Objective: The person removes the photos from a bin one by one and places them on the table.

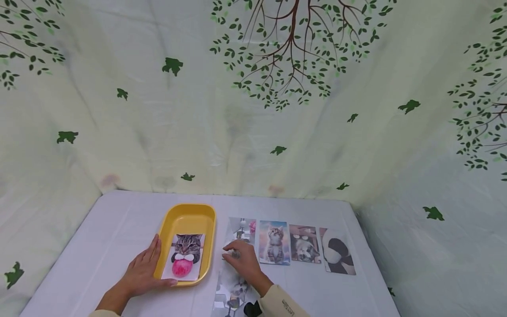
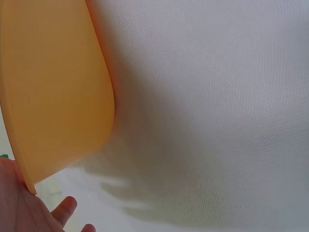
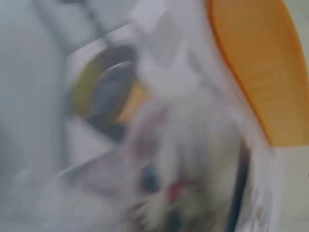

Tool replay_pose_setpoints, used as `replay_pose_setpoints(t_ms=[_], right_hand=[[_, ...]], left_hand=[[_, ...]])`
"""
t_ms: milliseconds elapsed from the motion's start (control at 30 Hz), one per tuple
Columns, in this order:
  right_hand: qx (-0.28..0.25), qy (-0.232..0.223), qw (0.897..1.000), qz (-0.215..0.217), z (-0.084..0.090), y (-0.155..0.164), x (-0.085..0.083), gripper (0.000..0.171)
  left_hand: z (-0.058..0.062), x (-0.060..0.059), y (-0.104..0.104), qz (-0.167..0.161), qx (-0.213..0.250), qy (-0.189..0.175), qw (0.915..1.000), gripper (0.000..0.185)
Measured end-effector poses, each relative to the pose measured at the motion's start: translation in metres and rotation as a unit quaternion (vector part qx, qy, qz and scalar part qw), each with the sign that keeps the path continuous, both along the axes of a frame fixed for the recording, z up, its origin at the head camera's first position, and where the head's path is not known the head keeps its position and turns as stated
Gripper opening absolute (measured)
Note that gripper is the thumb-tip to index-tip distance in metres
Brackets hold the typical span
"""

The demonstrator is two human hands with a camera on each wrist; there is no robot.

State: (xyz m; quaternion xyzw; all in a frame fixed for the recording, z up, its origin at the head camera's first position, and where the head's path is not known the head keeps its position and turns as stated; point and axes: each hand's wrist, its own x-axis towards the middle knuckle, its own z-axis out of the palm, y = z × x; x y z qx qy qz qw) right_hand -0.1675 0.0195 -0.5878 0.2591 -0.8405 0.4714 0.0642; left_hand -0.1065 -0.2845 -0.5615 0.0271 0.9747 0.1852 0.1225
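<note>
The left hand [image 1: 142,270] lies flat against the left wall of the yellow tray [image 1: 168,224], fingers straight and pressing the rim, thumb along the tray's near corner; the left wrist view shows the tray's outer wall [image 2: 53,92] right above the white table [image 1: 111,229]. Inside the tray lies a cat card with a pink ball [image 1: 184,255], flat on the bottom toward the near end. Just right of the tray, near the table's front edge, the right hand [image 1: 243,262] rests on a long kitten photo [image 1: 233,288], fingers curled down onto the paper, seemingly pinching or dragging it; whether the edge is truly gripped cannot be told, and the right wrist view is only a blur of the kitten's face [image 3: 164,183] beside the tray's orange rim [image 3: 260,72]. Further right, in a row toward the table's right edge, lie a sitting kitten card [image 1: 274,242], a puppy card [image 1: 304,244] and a panda card [image 1: 336,252]. To lift the long photo well, it seems wise to slide it until an edge lifts, then pinch lightly, while the left hand keeps the tray from skating on the smooth cloth.
</note>
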Motion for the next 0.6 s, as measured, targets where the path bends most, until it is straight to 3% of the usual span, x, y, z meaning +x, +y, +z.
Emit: replay_pose_setpoints(t_ms=[200,467,600], right_hand=[[0.020,-0.041,0.999,0.003,0.025,-0.038,-0.012,0.016],[0.039,-0.097,0.994,0.042,0.036,-0.085,-0.028,0.021],[0.070,-0.129,0.989,0.035,0.040,-0.105,-0.034,0.025]], left_hand=[[0.000,0.001,0.000,-0.003,0.002,0.007,1.0000,0.140],[-0.003,0.004,-0.001,-0.014,0.002,0.021,0.9997,0.139],[-0.001,0.003,-0.002,-0.015,0.001,0.029,0.9995,0.138]])
